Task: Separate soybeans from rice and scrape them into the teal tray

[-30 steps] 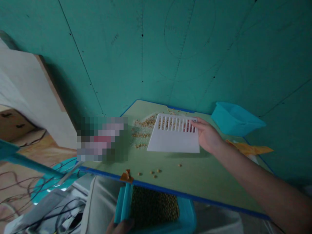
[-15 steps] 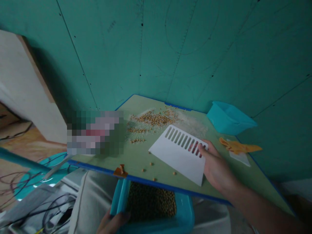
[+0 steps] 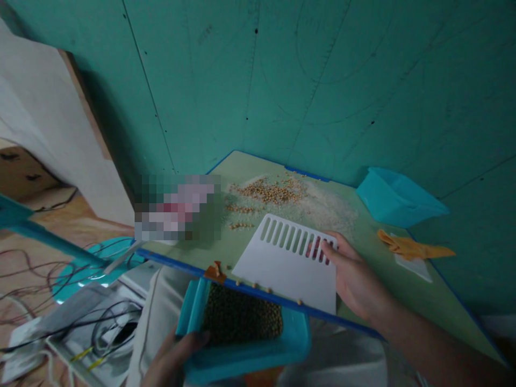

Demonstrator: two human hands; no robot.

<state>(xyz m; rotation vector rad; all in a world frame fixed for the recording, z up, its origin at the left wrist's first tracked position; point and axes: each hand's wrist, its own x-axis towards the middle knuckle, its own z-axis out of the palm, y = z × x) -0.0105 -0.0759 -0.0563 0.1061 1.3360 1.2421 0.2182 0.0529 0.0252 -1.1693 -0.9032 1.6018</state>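
My right hand (image 3: 352,274) grips a white slotted scraper (image 3: 274,269) by its right end, thumb on top. The scraper's long edge lies along the table's near edge, with a few loose soybeans (image 3: 268,290) beside it. My left hand (image 3: 177,349) is closed on the left rim of a turquoise tub (image 3: 245,365), held against the underside of that edge. Green beans and tan soybeans (image 3: 242,317) fill the tub. Farther back on the table (image 3: 201,250) a heap of soybeans (image 3: 274,191) lies beside pale grains (image 3: 328,204).
A turquoise bin (image 3: 397,196) stands at the back right, near an orange cloth (image 3: 415,247). Orange tape (image 3: 215,272) sticks to the near edge. A blurred patch hides something at the table's left. Cables and a turquoise stool (image 3: 94,269) are at lower left.
My right hand has drawn the scraper toward me, and loose soybeans moved with it to the near edge. The view has shifted slightly left.
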